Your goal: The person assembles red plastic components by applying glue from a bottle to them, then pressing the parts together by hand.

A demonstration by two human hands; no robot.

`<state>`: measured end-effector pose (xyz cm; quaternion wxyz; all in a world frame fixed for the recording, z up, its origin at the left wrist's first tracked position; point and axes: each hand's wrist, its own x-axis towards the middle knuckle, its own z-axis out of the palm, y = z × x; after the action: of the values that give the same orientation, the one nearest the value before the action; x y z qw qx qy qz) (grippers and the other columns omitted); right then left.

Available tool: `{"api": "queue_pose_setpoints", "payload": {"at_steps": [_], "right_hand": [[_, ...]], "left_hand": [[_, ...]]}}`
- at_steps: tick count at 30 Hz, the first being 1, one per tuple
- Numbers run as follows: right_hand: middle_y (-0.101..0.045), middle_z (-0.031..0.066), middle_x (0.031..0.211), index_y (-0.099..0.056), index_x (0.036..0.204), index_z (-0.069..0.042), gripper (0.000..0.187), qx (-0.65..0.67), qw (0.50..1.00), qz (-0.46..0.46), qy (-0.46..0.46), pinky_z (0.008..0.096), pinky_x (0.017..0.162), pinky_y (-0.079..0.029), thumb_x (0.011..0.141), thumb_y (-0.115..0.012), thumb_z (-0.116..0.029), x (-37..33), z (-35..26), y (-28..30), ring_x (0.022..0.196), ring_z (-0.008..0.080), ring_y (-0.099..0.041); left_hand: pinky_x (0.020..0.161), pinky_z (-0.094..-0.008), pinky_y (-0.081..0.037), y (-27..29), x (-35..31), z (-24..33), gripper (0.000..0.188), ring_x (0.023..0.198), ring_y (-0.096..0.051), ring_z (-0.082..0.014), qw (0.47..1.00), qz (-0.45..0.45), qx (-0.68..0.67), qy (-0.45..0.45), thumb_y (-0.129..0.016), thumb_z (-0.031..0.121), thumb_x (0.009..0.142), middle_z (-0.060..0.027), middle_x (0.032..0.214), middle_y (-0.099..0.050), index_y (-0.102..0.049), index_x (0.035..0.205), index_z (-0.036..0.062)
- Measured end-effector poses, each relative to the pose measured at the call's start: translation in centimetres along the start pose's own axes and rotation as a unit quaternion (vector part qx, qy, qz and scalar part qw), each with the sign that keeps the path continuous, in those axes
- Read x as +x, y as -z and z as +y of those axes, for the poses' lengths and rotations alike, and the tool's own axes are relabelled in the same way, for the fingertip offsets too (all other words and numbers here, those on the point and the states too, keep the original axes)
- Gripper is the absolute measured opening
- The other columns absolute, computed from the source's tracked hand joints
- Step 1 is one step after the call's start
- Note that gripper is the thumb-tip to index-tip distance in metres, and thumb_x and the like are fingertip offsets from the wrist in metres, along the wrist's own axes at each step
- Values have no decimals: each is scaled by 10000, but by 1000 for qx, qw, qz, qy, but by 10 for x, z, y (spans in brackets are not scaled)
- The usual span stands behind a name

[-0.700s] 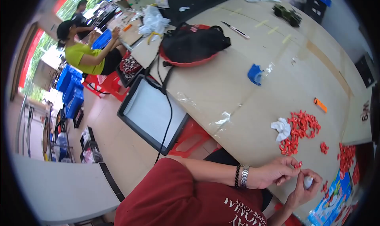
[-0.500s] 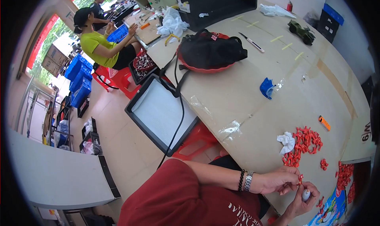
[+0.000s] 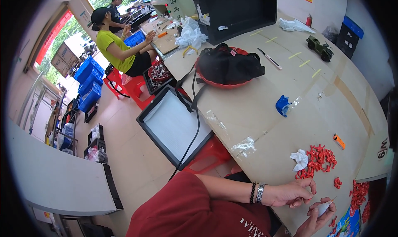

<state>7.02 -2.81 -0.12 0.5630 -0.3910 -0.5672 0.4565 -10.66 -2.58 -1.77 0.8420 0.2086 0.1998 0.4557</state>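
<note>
My right hand (image 3: 318, 217) grips a small white squeeze bottle (image 3: 322, 208) with a thin pointed tip, tilted up to the right. My left hand (image 3: 295, 194), with a watch and a dark beaded bracelet at its wrist, is closed in a pinch just left of the bottle; what sits between its fingertips is too small to make out. Beyond the hands lies a heap of small red plastic pieces (image 3: 323, 159), with a crumpled white tissue (image 3: 299, 160) against its left side. A small red cluster (image 3: 338, 182) lies apart, nearer my right hand.
An orange lighter (image 3: 339, 141), a blue plastic piece (image 3: 283, 106), a craft knife (image 3: 269, 58) and a green toy vehicle (image 3: 319, 48) lie on the table. A red basin (image 3: 232, 86) holds black cloth. More red pieces (image 3: 360, 194) are at the right edge. A co-worker (image 3: 118, 48) sits far left.
The red piece seen between my hands is no longer visible there. My hands have drawn slightly apart, and the bottle's tip now points up to the right. The view has shifted slightly.
</note>
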Motion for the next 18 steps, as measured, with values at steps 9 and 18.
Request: {"api": "queue_pose_setpoints", "payload": {"at_steps": [9, 18], "right_hand": [[-562, 115, 1027, -506, 1143, -5, 370, -73, 994, 86, -10, 236, 627, -468, 782, -585, 18, -19, -1, 24, 833, 197, -610], [-622, 196, 1061, -520, 1022, -33, 366, -64, 990, 106, 60, 293, 810, -494, 732, -724, 59, -21, -4, 27, 979, 215, -603]], "left_hand": [[547, -208, -391, 10, 3, -15, 163, 618, -506, -61, 997, -2, -74, 39, -574, 217, 943, 8, 912, -568, -493, 1056, 133], [578, -244, -399, 12, 8, -15, 164, 639, -478, -101, 985, 41, -154, 65, -564, 257, 952, -28, 887, -603, -553, 1016, 106]]}}
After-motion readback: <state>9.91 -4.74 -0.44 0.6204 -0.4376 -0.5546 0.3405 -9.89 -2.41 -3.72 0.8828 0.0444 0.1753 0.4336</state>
